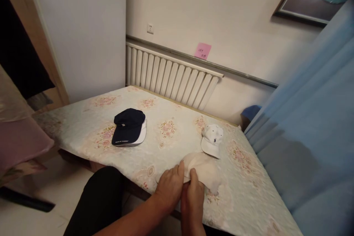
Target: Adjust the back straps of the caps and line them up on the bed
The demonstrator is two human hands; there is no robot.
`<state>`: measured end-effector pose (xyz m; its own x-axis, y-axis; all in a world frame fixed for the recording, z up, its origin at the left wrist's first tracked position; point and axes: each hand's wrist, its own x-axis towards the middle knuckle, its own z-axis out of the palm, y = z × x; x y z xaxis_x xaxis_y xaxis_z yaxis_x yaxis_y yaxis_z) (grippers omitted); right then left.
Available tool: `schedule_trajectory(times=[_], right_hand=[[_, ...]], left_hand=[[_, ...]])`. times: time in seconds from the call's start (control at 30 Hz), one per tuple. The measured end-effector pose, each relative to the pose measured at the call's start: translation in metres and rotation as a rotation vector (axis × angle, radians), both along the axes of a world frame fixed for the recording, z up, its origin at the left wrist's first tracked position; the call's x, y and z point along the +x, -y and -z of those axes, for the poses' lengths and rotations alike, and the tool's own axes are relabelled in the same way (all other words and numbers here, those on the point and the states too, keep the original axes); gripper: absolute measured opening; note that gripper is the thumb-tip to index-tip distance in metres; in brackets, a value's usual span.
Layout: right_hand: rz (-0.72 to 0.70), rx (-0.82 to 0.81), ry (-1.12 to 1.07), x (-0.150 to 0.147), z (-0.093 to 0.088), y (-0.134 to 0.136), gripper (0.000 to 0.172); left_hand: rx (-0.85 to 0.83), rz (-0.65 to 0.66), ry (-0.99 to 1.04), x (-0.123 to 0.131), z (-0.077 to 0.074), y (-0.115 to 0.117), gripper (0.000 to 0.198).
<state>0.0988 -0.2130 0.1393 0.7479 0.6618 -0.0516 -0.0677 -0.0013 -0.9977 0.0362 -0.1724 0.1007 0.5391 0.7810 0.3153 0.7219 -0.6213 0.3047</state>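
Leaning in from the near edge of the bed (83,125), the person has both hands on a cream cap (204,171) that lies on the floral cover close to that edge. The left hand (168,188) curls its grip over the cap's near rim, fingers closed on the fabric. The right hand (192,193) sits tight against it, thumb on top, its grip narrow and pinching the same rim. The two hands touch each other. A leg in black trousers (99,199) shows below the bed's edge.

Just beyond the cream cap, almost touching it, lies a white cap (212,138) with a small dark emblem on its crown. Well apart to the left, nearer the middle of the bed, a navy cap (129,123) rests on top of another white cap (143,136), of which only the brim peeks out.

Behind the bed a white radiator (171,77) runs along the wall, with a pink sticky note (202,50) stuck above it and a wall socket (150,28) further left. A blue curtain (312,125) fills the right side, a framed picture (304,2) hangs above it, and a pink cushion (19,143) lies at the far left beside a wooden door frame (35,44).
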Motion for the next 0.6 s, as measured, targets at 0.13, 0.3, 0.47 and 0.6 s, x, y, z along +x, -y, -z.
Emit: schedule_trajectory(times=[0.13,0.3,0.47,0.6], right_hand=[[0.011,0.016,-0.060,0.013,-0.008,0.005,0.031],[0.024,0.051,-0.239,0.029,-0.004,0.004,0.042],[0.051,0.250,-0.546,0.035,-0.005,-0.003,0.054],[-0.040,0.296,-0.677,0.039,-0.015,0.000,0.052]], left_hand=[[0.080,0.083,0.032,-0.011,0.014,-0.004,0.044],[0.246,0.261,0.234,-0.032,0.028,-0.017,0.039],[0.295,0.431,0.444,-0.049,0.036,-0.027,0.044],[0.055,0.426,0.554,-0.053,0.036,-0.028,0.040]])
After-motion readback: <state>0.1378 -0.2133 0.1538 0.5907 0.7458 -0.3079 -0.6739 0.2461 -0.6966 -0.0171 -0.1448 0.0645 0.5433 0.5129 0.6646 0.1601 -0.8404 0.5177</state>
